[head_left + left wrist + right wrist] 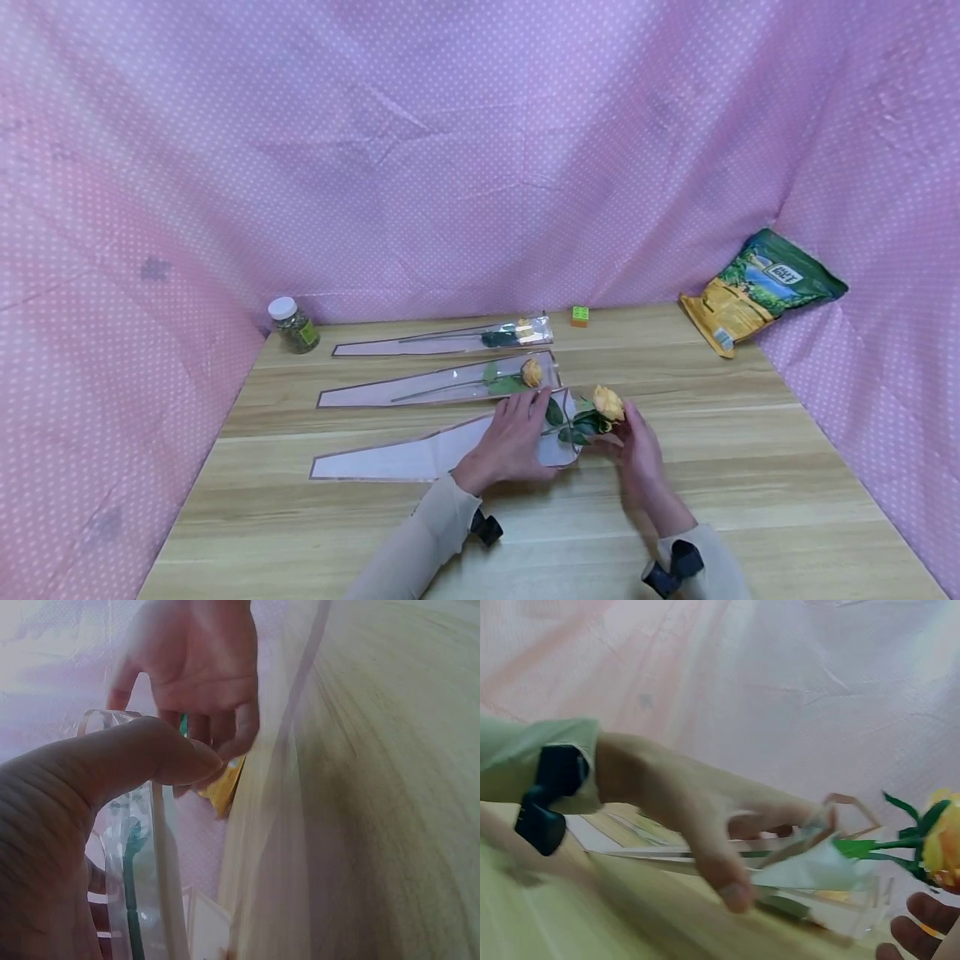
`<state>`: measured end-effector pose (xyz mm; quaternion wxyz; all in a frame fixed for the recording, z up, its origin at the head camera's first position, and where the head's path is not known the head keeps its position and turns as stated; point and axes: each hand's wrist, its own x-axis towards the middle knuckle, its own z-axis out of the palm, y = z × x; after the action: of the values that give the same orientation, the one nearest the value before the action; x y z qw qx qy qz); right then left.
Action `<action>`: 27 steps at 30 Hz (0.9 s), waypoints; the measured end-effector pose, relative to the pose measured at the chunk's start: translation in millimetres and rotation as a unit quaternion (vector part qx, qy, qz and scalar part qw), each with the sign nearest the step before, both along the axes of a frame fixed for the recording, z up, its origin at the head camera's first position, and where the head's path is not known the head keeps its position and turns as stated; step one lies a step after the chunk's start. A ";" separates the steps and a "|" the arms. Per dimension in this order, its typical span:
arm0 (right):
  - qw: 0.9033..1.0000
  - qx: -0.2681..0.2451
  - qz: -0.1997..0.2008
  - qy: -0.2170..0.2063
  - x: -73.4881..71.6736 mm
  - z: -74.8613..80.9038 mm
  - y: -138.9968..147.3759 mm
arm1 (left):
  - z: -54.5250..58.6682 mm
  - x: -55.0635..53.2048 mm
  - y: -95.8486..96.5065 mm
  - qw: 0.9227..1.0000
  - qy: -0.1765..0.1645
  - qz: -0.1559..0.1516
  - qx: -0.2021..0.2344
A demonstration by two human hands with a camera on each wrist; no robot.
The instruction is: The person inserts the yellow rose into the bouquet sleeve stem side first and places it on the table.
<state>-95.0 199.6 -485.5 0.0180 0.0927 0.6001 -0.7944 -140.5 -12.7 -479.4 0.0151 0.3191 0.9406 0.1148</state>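
Note:
A yellow rose (pixel 608 403) with green leaves lies with its stem inside a clear, brown-edged flower sleeve (pixel 375 464), and its bloom sticks out past the mouth. My left hand (pixel 513 442) spans the sleeve near its wide end, thumb at the near edge and fingers at the far one. Around the bloom curl the fingers of my right hand (pixel 640 454). In the right wrist view, the rose (pixel 943 844) stands out from the bulging sleeve mouth, with several right fingertips (pixel 915 930) below it. In the left wrist view, the left thumb (pixel 150 754) crosses the clear sleeve.
Behind lie two more sleeved roses, the middle sleeve (pixel 352 397) and the far sleeve (pixel 367 349). A white-lidded jar (pixel 295 327) stands at the back left. A small green-orange block (pixel 580 317) sits at the back edge; a green-yellow bag (pixel 761 292) leans at the right.

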 end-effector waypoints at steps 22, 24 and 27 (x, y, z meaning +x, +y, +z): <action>0.991 0.117 -0.023 0.066 -10.3 3.4 1.7 | -0.3 -0.8 0.8 1.000 -0.004 0.002 0.010; 0.989 0.121 -0.016 0.079 -9.4 1.9 2.0 | 0.4 -1.3 0.6 1.000 -0.005 0.003 0.012; 0.988 0.122 -0.004 0.100 -8.3 -0.5 2.8 | 1.1 -1.7 0.6 1.000 -0.005 0.003 0.014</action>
<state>-103.2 202.4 -486.1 -0.0563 0.0169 0.6909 -0.7206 -142.1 -12.1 -478.3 0.0150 0.3161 0.9397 0.1297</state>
